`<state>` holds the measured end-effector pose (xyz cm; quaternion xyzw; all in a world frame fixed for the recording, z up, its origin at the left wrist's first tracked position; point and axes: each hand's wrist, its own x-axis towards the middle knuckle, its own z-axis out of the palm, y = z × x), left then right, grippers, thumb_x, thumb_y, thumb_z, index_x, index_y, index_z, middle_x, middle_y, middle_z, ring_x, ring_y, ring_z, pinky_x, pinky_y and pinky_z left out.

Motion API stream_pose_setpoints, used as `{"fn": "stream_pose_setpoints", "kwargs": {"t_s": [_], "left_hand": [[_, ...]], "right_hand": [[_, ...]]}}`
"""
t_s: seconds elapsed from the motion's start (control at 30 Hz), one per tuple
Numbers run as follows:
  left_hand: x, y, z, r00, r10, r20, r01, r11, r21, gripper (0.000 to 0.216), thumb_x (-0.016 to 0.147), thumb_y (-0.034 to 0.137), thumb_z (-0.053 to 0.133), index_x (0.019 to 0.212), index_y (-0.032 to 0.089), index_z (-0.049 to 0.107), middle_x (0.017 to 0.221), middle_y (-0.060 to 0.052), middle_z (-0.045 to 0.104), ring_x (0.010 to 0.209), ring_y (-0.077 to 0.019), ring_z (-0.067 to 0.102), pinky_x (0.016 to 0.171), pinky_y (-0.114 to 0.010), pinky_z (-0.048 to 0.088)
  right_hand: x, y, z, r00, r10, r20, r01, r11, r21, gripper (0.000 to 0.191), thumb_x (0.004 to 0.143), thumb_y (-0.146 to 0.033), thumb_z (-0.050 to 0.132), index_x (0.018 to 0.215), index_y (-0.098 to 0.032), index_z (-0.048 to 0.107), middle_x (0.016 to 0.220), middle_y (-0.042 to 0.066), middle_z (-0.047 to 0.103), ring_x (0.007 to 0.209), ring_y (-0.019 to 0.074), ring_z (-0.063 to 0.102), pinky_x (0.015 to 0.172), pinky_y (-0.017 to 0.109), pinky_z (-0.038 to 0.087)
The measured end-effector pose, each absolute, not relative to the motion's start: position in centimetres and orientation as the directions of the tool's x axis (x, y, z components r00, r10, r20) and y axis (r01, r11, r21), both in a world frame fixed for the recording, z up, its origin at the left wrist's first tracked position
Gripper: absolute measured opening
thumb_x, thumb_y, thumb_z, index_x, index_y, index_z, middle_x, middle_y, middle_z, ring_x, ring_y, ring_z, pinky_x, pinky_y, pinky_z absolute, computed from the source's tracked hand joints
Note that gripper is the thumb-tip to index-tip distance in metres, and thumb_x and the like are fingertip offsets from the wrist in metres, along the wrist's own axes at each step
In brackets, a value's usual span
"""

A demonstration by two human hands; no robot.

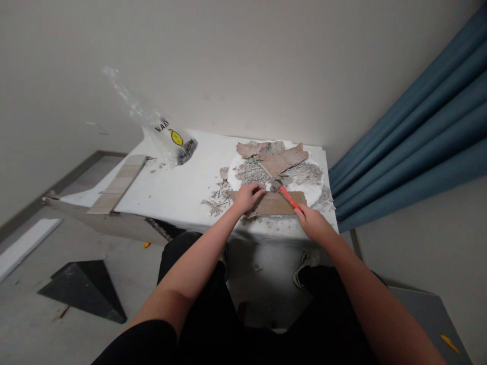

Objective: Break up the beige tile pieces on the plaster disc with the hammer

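Note:
My right hand (314, 223) is wrapped round the red handle of a hammer (288, 196). The hammer's grey metal head rests low over the rubble, near the back edge of a flat brown board (283, 204). At the board's left end, my left hand (249, 196) has its fingers curled together close to the hammer head; whatever they pinch is too small to make out. Beyond both hands, grey crumbled rubble (251, 173) lies on a round white sheet (314, 196). Torn brown cardboard-like pieces (285, 160) lie over the rubble.
A clear plastic bag (163, 134) with a yellow lemon print stands on the white-covered table (201, 177). A cardboard strip (117, 185) lies across its left end. Blue curtains (414, 126) hang at right. A black folded piece (85, 289) sits on the floor.

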<state>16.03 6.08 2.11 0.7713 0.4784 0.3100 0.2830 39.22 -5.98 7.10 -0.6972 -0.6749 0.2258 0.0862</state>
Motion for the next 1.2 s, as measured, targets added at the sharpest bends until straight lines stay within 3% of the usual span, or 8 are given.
{"fn": "stream_pose_setpoints", "kwargs": {"t_s": [0.17,0.37,0.53,0.63,0.9,1.03,1.2], "left_hand": [[16.0,5.9,1.7,0.338,0.921,0.195,0.566,-0.364,0.739,0.016,0.086,0.034,0.063,0.094,0.020,0.067,0.084,-0.003,0.073,0.076,-0.0175,0.064,0.075,-0.030,0.048],[16.3,5.6,0.9,0.310,0.925,0.219,0.527,-0.359,0.770,0.037,0.085,0.033,0.066,0.119,0.022,0.053,0.087,0.000,0.073,0.075,-0.0165,0.065,0.076,-0.030,0.048],[16.5,5.3,0.1,0.300,0.927,0.223,0.515,-0.354,0.781,0.043,0.085,0.028,0.064,0.123,0.022,0.044,0.083,0.002,0.071,0.072,-0.0149,0.063,0.073,-0.028,0.046],[16.5,5.3,-0.3,0.306,0.923,0.234,0.482,-0.362,0.798,0.043,0.085,0.026,0.063,0.122,0.022,0.042,0.082,0.003,0.070,0.070,-0.0134,0.062,0.072,-0.027,0.046],[16.2,5.4,0.0,0.319,0.922,0.221,0.484,-0.359,0.798,0.044,0.082,0.026,0.064,0.121,0.022,0.043,0.077,0.004,0.066,0.071,-0.0141,0.062,0.073,-0.027,0.047],[15.6,5.7,0.4,0.320,0.916,0.241,0.474,-0.375,0.797,0.055,0.077,0.026,0.066,0.127,0.020,0.043,0.095,-0.002,0.068,0.080,-0.0148,0.063,0.074,-0.028,0.049],[13.9,6.4,1.2,0.154,0.934,0.322,0.446,-0.356,0.821,0.056,0.077,0.018,0.055,0.132,0.019,0.040,0.117,-0.010,0.063,0.090,-0.0141,0.061,0.072,-0.026,0.050]], "right_hand": [[39.0,-6.4,7.9,-0.017,0.986,-0.163,0.911,-0.052,-0.410,0.035,0.103,-0.033,0.035,0.117,-0.018,0.063,0.099,0.012,0.073,0.086,0.0253,0.065,0.068,0.028,0.037],[37.7,-7.7,9.9,-0.068,0.997,-0.027,0.874,0.046,-0.483,0.040,0.104,-0.036,0.031,0.124,-0.019,0.061,0.099,0.012,0.073,0.087,0.0258,0.066,0.069,0.029,0.038],[37.0,-7.8,9.8,-0.080,0.990,-0.119,0.902,0.022,-0.431,0.038,0.103,-0.035,0.033,0.120,-0.019,0.063,0.098,0.012,0.073,0.083,0.0260,0.066,0.067,0.029,0.037],[37.1,-7.8,9.8,-0.069,0.995,-0.068,0.902,0.033,-0.430,0.039,0.104,-0.035,0.031,0.123,-0.018,0.061,0.097,0.012,0.073,0.083,0.0260,0.066,0.067,0.030,0.037],[36.7,-8.1,9.7,-0.078,0.987,-0.138,0.905,0.012,-0.426,0.036,0.104,-0.035,0.034,0.123,-0.021,0.061,0.100,0.011,0.073,0.086,0.0253,0.066,0.068,0.029,0.036],[36.4,-8.0,9.4,-0.072,0.989,-0.125,0.908,0.013,-0.420,0.037,0.104,-0.034,0.032,0.122,-0.020,0.061,0.099,0.011,0.073,0.085,0.0254,0.066,0.066,0.029,0.036],[36.2,-8.1,9.0,-0.097,0.990,-0.100,0.891,0.042,-0.452,0.037,0.105,-0.036,0.032,0.123,-0.021,0.060,0.097,0.010,0.073,0.086,0.0247,0.066,0.067,0.028,0.037]]}}
